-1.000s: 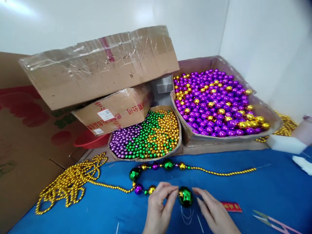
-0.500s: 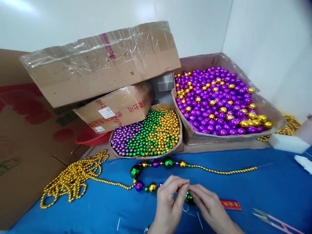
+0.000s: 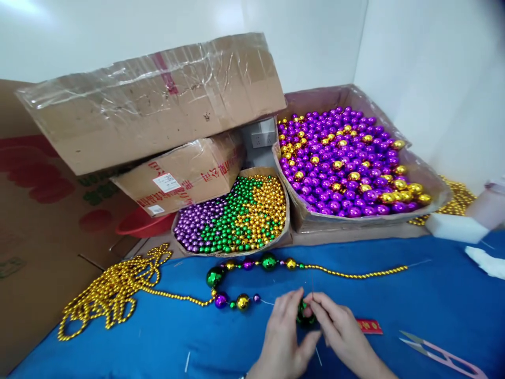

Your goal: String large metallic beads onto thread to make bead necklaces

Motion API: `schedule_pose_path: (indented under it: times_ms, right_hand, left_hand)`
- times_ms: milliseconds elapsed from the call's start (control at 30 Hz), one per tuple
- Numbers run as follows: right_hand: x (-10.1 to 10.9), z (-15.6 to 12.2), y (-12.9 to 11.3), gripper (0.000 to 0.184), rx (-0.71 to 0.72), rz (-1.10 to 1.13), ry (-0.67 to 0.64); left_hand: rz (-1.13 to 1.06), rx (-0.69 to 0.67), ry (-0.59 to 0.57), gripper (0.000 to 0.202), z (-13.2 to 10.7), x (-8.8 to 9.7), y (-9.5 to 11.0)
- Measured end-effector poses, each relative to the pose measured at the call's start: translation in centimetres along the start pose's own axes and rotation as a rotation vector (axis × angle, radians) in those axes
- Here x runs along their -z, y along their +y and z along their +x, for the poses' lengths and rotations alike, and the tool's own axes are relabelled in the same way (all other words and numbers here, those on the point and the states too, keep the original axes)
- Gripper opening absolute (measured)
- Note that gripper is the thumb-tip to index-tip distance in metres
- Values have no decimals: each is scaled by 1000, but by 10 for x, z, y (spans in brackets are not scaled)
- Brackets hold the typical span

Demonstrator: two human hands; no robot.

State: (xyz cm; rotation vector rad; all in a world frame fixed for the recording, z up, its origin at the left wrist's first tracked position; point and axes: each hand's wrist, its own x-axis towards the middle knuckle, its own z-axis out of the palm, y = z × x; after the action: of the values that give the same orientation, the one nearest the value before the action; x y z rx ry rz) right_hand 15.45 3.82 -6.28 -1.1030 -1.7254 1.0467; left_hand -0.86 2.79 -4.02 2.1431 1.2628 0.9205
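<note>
- The left hand [image 3: 284,337] is curled nearly closed. Its thumb and forefinger pinch a large green bead [image 3: 304,315] from the left, just above the blue cloth [image 3: 158,342].
- The right hand [image 3: 342,332] meets it from the other side. Its fingertips are drawn tightly together at the bead's top, where a fine thread [image 3: 313,287] stands up. I cannot tell whether they grip the thread itself or only the bead.
- The bead is almost hidden between the 2 hands. It sits near the front edge of the cloth, at the loose end of the bead strand [image 3: 242,301].
- Judging by this, the step in hand is threading: the bead is being fed onto the line that trails from the strand's last small purple bead.
- The next move calls for a steady pinch, a taut thread and a bead hole kept in line with it. A slip would let the bead roll off across the cloth.
- The strand curves away through purple, gold and green balls into a thin gold chain [image 3: 355,274], with a gold heap [image 3: 110,295] at the left.
- A red label [image 3: 369,326] lies just beside the right hand, and pink snips [image 3: 442,355] lie further right.
- Behind the cloth are a small tray [image 3: 291,210] holding beads in 3 colours, a large box [image 3: 434,184] of purple and gold balls, and stacked cartons [image 3: 158,100].
</note>
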Motion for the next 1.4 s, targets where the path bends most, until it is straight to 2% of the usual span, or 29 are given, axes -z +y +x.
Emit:
schedule_pose_path:
  times_ms: [67, 167, 233, 367, 500, 667, 867, 1000, 1100, 1200, 1400]
  right_hand:
    - [1, -2, -1, 22, -51, 31, 12]
    - [6, -7, 3, 26, -101, 49, 38]
    - [12, -11, 8, 29, -138, 61, 64]
    - [35, -21, 12, 33, -231, 169, 200]
    - [56, -23, 2, 30, -286, 395, 428]
    - [68, -13, -15, 24, -256, 568, 561]
    - [83, -7, -27, 22, -168, 565, 631]
    - [90, -9, -25, 22, -168, 581, 669]
    - [97, -10, -22, 17, -106, 602, 758]
    - [108, -12, -22, 14, -48, 604, 836]
    - [127, -14, -27, 13, -6, 563, 882]
  left_hand:
    - [96, -15, -77, 74, -4, -17, -9]
    - [212, -6, -112, 60, 2, -32, -12]
    - [253, 12, -114, 52, 7, -34, -9]
    - [268, 25, -123, 55, 9, -30, -8]
    - [321, 42, -107, 58, 0, -18, -17]
    - [382, 40, -71, 60, -7, 3, -38]
    - [435, 15, -73, 53, -14, 24, -57]
    - [487, 7, -77, 48, -19, 36, -62]
    - [544, 6, -82, 46, -21, 46, -67]
    - [607, 15, -82, 45, -24, 60, -75]
    - [681, -2, -110, 45, -22, 89, -94]
